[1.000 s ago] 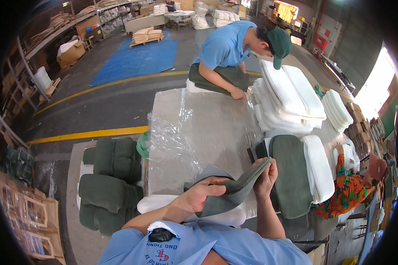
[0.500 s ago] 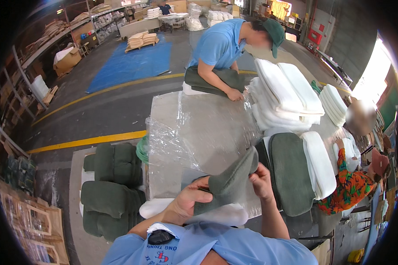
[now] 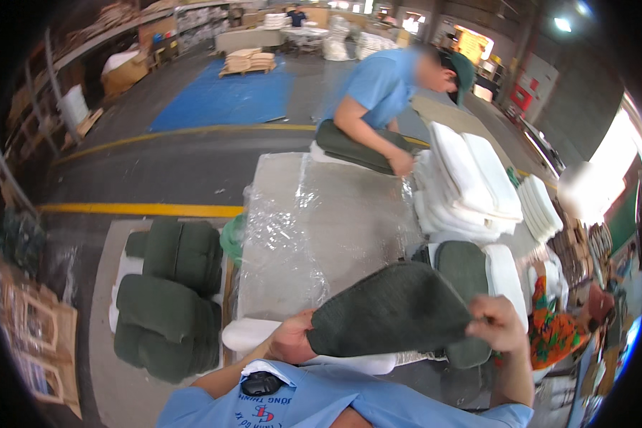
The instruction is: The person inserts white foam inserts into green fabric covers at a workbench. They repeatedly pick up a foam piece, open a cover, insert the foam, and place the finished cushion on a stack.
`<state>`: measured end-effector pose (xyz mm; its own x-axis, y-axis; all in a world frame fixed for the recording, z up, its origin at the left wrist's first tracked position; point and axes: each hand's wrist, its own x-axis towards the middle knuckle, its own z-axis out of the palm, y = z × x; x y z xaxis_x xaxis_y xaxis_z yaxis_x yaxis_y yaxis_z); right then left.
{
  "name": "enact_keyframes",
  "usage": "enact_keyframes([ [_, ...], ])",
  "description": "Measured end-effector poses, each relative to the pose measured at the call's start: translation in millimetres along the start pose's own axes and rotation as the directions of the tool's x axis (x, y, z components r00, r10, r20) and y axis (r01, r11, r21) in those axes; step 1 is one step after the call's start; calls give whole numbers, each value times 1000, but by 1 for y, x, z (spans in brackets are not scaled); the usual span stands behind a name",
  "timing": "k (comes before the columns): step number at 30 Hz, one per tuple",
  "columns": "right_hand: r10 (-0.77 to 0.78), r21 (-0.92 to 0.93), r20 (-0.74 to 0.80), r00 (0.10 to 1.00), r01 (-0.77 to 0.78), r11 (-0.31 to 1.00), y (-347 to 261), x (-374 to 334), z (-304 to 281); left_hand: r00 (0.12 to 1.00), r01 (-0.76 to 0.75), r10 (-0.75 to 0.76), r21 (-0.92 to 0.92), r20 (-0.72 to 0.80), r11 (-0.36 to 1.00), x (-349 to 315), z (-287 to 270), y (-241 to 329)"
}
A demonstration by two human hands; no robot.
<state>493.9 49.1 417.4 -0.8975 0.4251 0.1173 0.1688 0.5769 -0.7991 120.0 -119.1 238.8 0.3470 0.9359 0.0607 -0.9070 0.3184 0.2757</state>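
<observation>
A dark green fabric cushion cover (image 3: 389, 310) is stretched out flat between my hands over the near edge of the table. My left hand (image 3: 292, 337) grips its left end, fingers partly hidden by the cloth. Its right corner is pinched in my right hand (image 3: 498, 324), slightly blurred. Beneath it, a long white pad (image 3: 250, 334) lies along the table's near edge. Close to my right hand is a stack of dark green pieces (image 3: 465, 274), with a white pad (image 3: 506, 278) beside it.
A plastic-wrapped table (image 3: 349, 207) spreads ahead. Across it, a co-worker in blue (image 3: 374, 85) leans over dark green pieces (image 3: 360, 148). White pads (image 3: 471, 178) are piled at far right, dark green bundles (image 3: 167, 314) at left. Someone in a patterned orange top (image 3: 555, 321) is at right.
The dark green cover was bent and folded upward; now it is spread wide and flat. My right hand has moved right and lower, away from my left. My view has shifted slightly.
</observation>
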Motion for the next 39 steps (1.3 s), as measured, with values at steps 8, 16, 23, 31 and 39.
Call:
enact_keyframes([
  [8, 415, 604, 262, 871, -483, 634, 64, 140, 150, 961, 13, 125, 491, -247, 871, -17, -5, -23],
  [16, 291, 781, 300, 909, -409, 472, 183, 178, 266, 615, -142, 579, 647, -535, 749, -36, -19, -32],
  [23, 480, 260, 363, 799, -581, 771, 18, 196, 258, 333, -253, 798, 767, -503, 589, -53, -21, -32],
  [31, 103, 498, 826, 554, -804, 326, 55, 222, 245, 687, -508, 555, 237, -469, 828, -89, -28, -48],
  [39, 148, 329, 919, 365, -918, 221, 33, 273, 281, 656, -597, 612, 192, -442, 779, -114, -54, -80],
])
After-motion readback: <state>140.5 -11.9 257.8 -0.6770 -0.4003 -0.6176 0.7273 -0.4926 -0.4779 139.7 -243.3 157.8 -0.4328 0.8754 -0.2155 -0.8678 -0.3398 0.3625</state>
